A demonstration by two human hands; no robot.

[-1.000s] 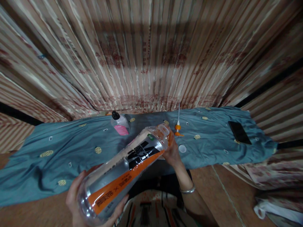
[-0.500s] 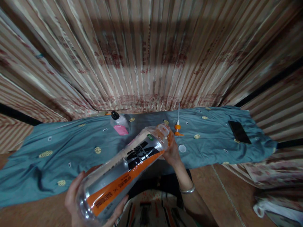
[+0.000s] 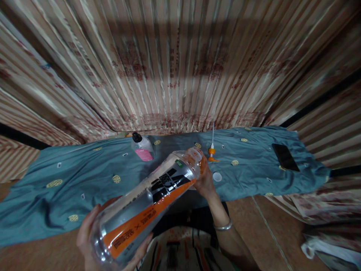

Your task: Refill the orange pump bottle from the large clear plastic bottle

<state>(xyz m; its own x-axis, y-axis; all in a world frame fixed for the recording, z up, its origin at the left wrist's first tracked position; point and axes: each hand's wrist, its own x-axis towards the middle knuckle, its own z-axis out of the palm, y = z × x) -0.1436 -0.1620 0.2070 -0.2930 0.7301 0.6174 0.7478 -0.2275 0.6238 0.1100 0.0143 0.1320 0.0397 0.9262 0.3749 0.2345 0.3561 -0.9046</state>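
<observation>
A large clear plastic bottle with a silver, black and orange label lies tilted across both my hands, its open-looking neck up and to the right. My left hand is wrapped round the bottle's base end. Around the neck end, my right hand is closed; some fingers are hidden behind the bottle. Just beyond that hand, an orange pump head with a long pale tube lies on the cloth. A small white round cap is beside my right wrist.
A clear bottle with a black cap and pink label stands on the blue-green cloth behind the big bottle. A dark phone lies at the right. Striped curtains hang close behind and at both sides.
</observation>
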